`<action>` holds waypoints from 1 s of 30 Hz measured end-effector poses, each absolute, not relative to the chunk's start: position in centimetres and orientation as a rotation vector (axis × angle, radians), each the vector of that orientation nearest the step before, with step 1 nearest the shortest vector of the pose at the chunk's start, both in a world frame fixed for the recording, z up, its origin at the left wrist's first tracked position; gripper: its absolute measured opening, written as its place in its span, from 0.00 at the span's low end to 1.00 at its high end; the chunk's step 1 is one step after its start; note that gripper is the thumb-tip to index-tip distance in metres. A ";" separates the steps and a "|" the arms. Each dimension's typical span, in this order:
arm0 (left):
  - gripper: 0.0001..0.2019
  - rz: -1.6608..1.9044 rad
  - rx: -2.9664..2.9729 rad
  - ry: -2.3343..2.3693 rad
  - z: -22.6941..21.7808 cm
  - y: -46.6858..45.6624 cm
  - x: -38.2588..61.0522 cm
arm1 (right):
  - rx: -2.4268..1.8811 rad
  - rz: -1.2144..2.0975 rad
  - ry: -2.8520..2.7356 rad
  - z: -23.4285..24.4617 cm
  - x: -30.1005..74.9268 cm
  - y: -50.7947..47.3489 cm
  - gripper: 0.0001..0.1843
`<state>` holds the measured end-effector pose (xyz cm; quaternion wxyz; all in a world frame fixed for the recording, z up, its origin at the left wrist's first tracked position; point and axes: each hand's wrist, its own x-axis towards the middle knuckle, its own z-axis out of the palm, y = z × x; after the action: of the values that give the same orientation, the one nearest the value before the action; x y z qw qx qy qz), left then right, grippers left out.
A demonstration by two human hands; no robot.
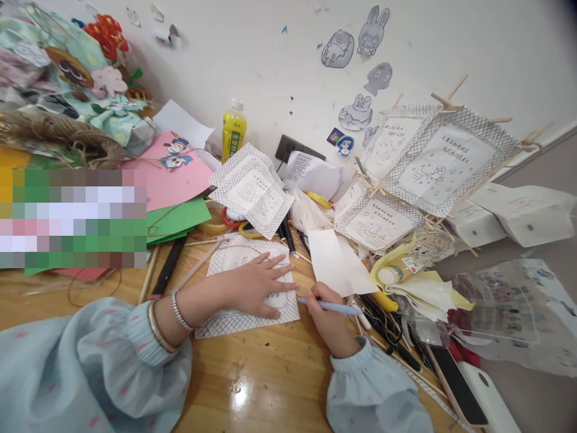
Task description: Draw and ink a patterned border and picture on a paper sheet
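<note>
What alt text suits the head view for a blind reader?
A left hand lies spread on a patterned sheet on a wooden table; the right hand holds a blue pen by the sheet's edge. Beyond are a yellow bottle and stick-framed drawings.

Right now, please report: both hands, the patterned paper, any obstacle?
Left hand spread flat on patterned paper. Right hand holds pen, tip near paper's right edge. White sheet just beyond.

- Pen (pixel 336 306): smooth plastic
- Flat-lying drawing sheet (pixel 225 325): matt paper
- Bench (pixel 256 385): smooth, glossy wood
- Drink bottle (pixel 234 133): shiny plastic
- Twine bundle (pixel 54 133): rough, hairy fibre
- Sleeves (pixel 369 379): matt, gathered cloth
- Packaging bag (pixel 505 319): thin, glossy, see-through plastic
- Wooden sticks (pixel 457 88): bare, matt
- Beaded bracelet (pixel 179 311): shiny, metal-looking
</note>
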<state>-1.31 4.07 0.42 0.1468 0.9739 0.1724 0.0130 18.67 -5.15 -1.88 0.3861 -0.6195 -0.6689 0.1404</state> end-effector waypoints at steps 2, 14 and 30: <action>0.33 0.049 2.805 0.489 0.3 4.1 -1.3 | -1.580 0.378 -1.685 -1.8 18.8 -5.3 0.16; 0.33 0.020 2.794 0.505 0.7 3.9 -1.3 | -1.494 0.474 -2.016 -1.2 18.8 -6.0 0.17; 0.34 -0.021 2.824 0.511 0.6 4.0 -1.3 | -1.579 0.388 -1.909 -1.4 18.7 -5.7 0.16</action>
<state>-1.29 4.02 0.61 0.1353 0.9750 0.1764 -0.0071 18.73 -5.67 -1.44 0.3117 -0.5984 -0.7232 0.1472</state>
